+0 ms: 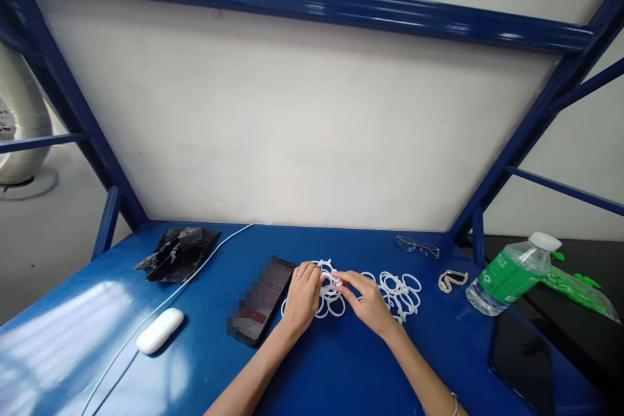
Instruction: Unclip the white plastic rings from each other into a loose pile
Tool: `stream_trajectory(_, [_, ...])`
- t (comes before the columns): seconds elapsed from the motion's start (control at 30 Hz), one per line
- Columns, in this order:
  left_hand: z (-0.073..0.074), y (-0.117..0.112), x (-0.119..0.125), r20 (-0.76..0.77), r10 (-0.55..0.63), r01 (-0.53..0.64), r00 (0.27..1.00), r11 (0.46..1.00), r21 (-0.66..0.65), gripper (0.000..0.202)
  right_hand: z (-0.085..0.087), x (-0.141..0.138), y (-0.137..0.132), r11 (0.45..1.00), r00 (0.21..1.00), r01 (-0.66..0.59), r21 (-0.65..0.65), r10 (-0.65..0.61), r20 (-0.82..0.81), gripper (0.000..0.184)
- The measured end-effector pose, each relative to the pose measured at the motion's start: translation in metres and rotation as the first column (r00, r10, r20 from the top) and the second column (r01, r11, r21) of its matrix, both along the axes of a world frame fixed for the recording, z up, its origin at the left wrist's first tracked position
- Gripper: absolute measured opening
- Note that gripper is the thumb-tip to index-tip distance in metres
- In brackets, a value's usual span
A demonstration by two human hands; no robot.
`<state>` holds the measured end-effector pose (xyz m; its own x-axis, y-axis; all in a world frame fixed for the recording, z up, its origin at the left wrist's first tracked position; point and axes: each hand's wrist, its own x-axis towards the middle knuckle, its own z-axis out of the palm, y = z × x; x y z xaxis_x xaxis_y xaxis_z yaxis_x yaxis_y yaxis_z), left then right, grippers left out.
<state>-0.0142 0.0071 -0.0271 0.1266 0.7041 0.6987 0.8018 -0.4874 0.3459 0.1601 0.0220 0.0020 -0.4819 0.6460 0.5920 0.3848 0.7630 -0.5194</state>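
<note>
A heap of white plastic rings (pixel 400 290) lies on the blue table (pixel 336 370) in the middle. My left hand (pixel 302 299) and my right hand (pixel 368 302) meet over the heap's left part, and both pinch a white ring (pixel 333 281) between their fingertips. More white rings (pixel 327 307) lie under and between my hands. A dark phone (pixel 263 299) lies just left of my left hand.
A crumpled black bag (pixel 178 252), a white cable (pixel 160 302) and a white oval case (pixel 160 330) lie at left. Glasses (pixel 418 246) sit at the back. A cream loop (pixel 452 280), a tipped green-label bottle (pixel 511 273) and a dark tablet (pixel 529 357) are at right.
</note>
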Motion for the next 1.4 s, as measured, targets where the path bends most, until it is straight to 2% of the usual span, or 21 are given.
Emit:
stream_trajectory(0.13, [0.003,-0.006,0.000,0.083,-0.132,0.138,0.988,0.988,-0.074,0.022,0.001,0.000,0.001,0.999,0.995,0.032,-0.010,-0.033,-0.096,0.017])
stream_trajectory(0.23, [0.000,-0.008,0.002,0.133,-0.190,0.204,0.973,0.973,-0.107,0.042,0.003,0.002,0.002,0.999,0.989,0.046,-0.028,-0.049,-0.142,0.017])
stream_trajectory(0.3, [-0.003,-0.008,0.003,0.158,-0.198,0.217,0.967,0.969,-0.115,0.046,0.003,0.002,0.002,0.998,0.986,0.048,-0.046,-0.055,-0.155,0.018])
stream_trajectory(0.4, [-0.007,-0.005,0.005,0.179,-0.188,0.208,0.966,0.973,-0.101,0.039,0.004,0.002,0.002,0.997,0.985,0.041,-0.071,-0.052,-0.163,0.020])
stream_trajectory(0.6, [-0.005,-0.004,0.004,0.185,-0.192,0.202,0.964,0.979,-0.037,0.031,0.008,0.001,0.000,0.990,0.983,0.010,-0.144,-0.036,-0.182,0.023])
stream_trajectory(0.73, [-0.006,-0.004,0.004,0.252,-0.225,0.237,0.941,0.971,-0.017,0.030,0.008,0.001,0.000,0.983,0.983,-0.001,-0.185,-0.033,-0.180,0.024])
stream_trajectory(0.87, [-0.009,-0.006,0.010,0.405,-0.226,0.283,0.886,0.955,-0.085,0.027,0.006,0.002,0.001,0.974,0.985,-0.021,-0.227,-0.018,-0.170,0.026])
stream_trajectory(0.97, [-0.011,-0.010,0.017,0.543,-0.215,0.355,0.812,0.920,-0.167,0.026,0.008,0.004,0.001,0.962,0.987,-0.049,-0.268,0.006,-0.159,0.027])
stream_trajectory(1.07, [-0.014,-0.016,0.019,0.619,-0.213,0.408,0.756,0.893,-0.191,0.027,0.010,0.005,0.000,0.951,0.990,-0.094,-0.296,0.058,-0.128,0.027])
stream_trajectory(1.23, [-0.014,-0.021,0.011,0.612,-0.220,0.425,0.760,0.880,-0.211,0.030,0.006,0.005,-0.004,0.965,0.995,-0.088,-0.249,0.095,0.015,0.025])
stream_trajectory(1.4, [-0.013,-0.013,0.002,0.500,-0.307,0.412,0.810,0.904,-0.114,0.030,-0.002,0.001,-0.004,0.991,0.992,-0.054,-0.120,0.067,0.104,0.029])
